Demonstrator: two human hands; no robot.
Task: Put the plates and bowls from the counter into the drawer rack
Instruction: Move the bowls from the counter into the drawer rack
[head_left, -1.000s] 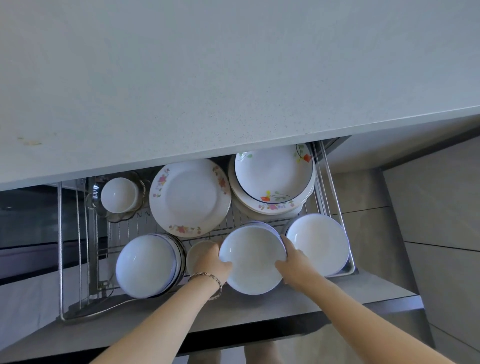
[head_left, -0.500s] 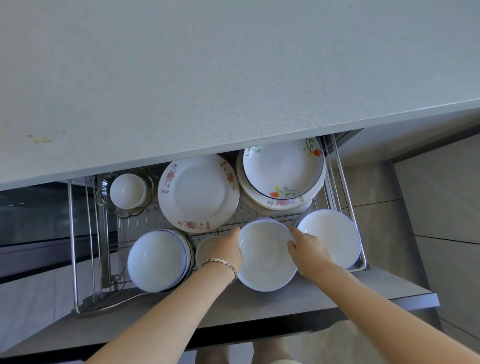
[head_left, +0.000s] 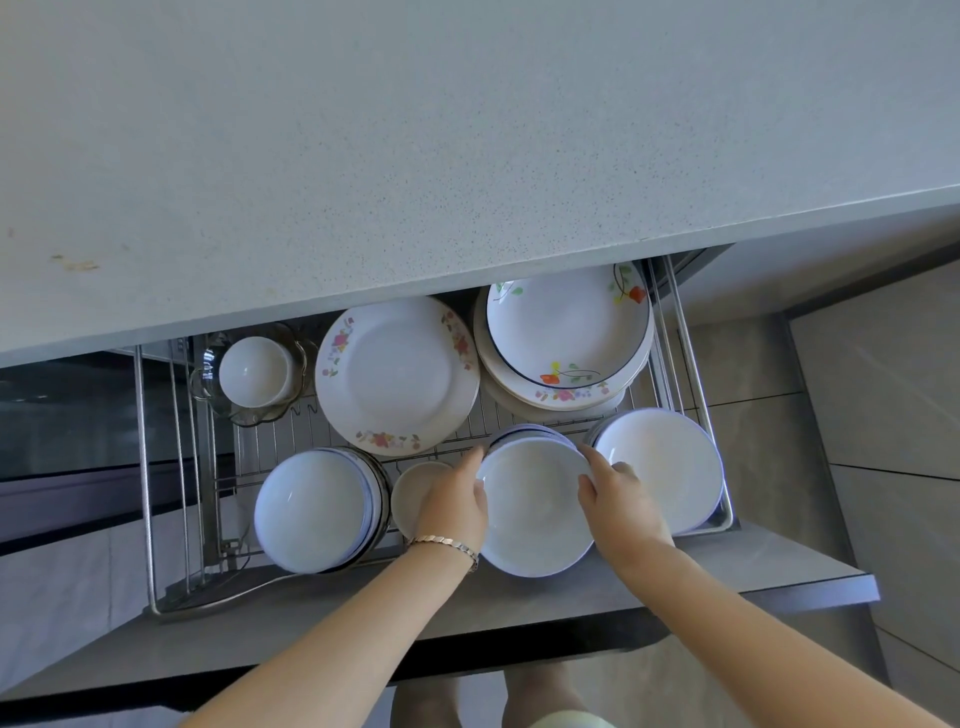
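**A:** While the left fingers (head_left: 470, 460) curl round one side of the rim and the right fingers (head_left: 592, 460) hook over the other, what sits between them?

**B:** One white bowl (head_left: 535, 512), mouth up. The left hand (head_left: 457, 501) and the right hand (head_left: 621, 501) clasp it from opposite sides. Neither hand is nearer; they share it evenly.

**A:** Which way does it go from there?

**B:** Straight down, I'd judge. A blue-rimmed bowl stack (head_left: 524, 432) peeks out beyond its far edge, underneath it, in the front row of the drawer rack (head_left: 696, 374). Whether the bowl already touches that stack, I cannot tell. It is round, so there is no long axis to line up; only centring over the stack matters.

**A:** What about the neighbours?

**B:** A small dish (head_left: 415, 488) lies just beside the left hand, and a second pile of bowls (head_left: 670, 467) lies just beside the right knuckles. It is tight on both sides.

**A:** What has changed from a second ago?

**B:** Both grips have crept round the rim toward its far edge. The bowl also looks lower, sunk nearer the stack, though the view itself has shifted a little too.
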